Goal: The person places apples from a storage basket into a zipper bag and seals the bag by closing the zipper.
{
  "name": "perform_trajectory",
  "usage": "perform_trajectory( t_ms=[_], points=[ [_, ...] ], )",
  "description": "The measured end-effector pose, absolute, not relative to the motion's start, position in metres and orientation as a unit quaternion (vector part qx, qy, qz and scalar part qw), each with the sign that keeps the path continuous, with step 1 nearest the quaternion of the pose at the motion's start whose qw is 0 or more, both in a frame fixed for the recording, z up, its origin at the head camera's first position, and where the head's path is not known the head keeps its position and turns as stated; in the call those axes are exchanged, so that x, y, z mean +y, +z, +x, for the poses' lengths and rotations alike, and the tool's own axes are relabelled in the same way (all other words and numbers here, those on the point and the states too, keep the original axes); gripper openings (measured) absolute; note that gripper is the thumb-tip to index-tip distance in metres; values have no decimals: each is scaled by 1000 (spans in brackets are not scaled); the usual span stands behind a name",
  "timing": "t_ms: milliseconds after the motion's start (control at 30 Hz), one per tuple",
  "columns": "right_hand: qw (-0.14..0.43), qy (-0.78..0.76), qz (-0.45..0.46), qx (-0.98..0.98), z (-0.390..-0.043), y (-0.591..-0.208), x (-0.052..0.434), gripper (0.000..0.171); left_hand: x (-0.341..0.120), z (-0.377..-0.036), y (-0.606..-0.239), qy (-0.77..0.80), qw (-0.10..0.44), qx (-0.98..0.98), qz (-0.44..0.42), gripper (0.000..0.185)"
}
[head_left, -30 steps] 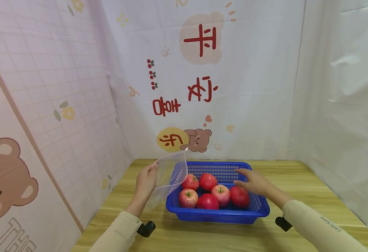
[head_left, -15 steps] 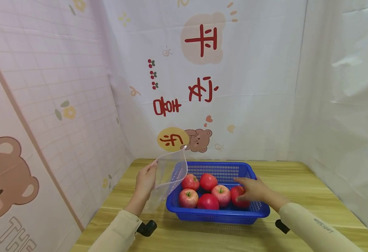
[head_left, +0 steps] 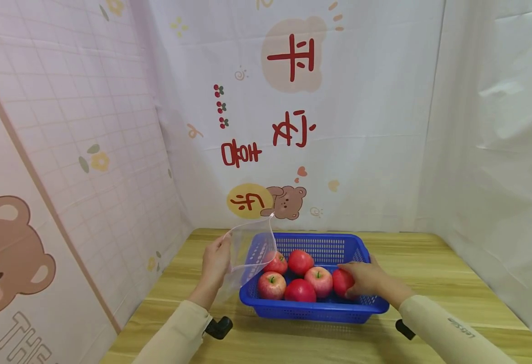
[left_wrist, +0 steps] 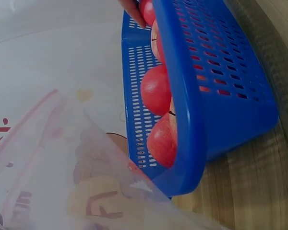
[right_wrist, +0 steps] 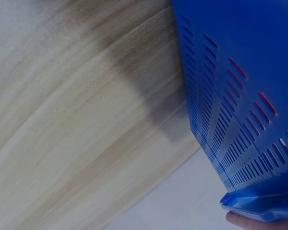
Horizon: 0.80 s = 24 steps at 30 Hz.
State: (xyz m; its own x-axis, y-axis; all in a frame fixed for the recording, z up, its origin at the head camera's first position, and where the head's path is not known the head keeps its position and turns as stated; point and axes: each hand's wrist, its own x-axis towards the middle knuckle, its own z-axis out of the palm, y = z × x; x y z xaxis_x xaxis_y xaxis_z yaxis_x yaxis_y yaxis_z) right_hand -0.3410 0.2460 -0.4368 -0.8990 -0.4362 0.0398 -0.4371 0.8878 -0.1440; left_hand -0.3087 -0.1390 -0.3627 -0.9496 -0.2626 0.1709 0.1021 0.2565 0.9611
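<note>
In the head view, your right forearm slants in from the lower right, and your right hand (head_left: 367, 278) reaches over the basket's right end, gripping the rightmost red apple (head_left: 342, 282) inside the blue basket (head_left: 311, 314). Your left hand (head_left: 216, 259) pinches the clear bag (head_left: 250, 242) by its edge, its mouth spread over the basket's left end, near the five other apples (head_left: 272, 286). The tabletop (head_left: 420, 258) extends past both ends.

In the left wrist view, the bag overlaps one basket corner.

In the right wrist view, the basket wall fills the right; your grip is hidden there.
</note>
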Motion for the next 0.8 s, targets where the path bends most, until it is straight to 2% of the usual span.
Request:
perform_trajectory(
  t_ms=[133, 333, 667, 800],
  points=[
    [5, 77, 228, -971, -342, -438, 245, 73, -140, -313, -366, -584, 160, -794, 59, 43],
    [6, 71, 230, -971, -343, -440, 245, 74, -150, -318, -371, -522, 203, -825, 79, 47],
    [16, 64, 230, -971, -343, -444, 246, 73, -174, -318, -374, -526, 230, -813, 97, 51],
    [18, 65, 231, -971, -342, -444, 246, 73, -171, -313, -372, -535, 209, -815, 82, 49]
  ],
)
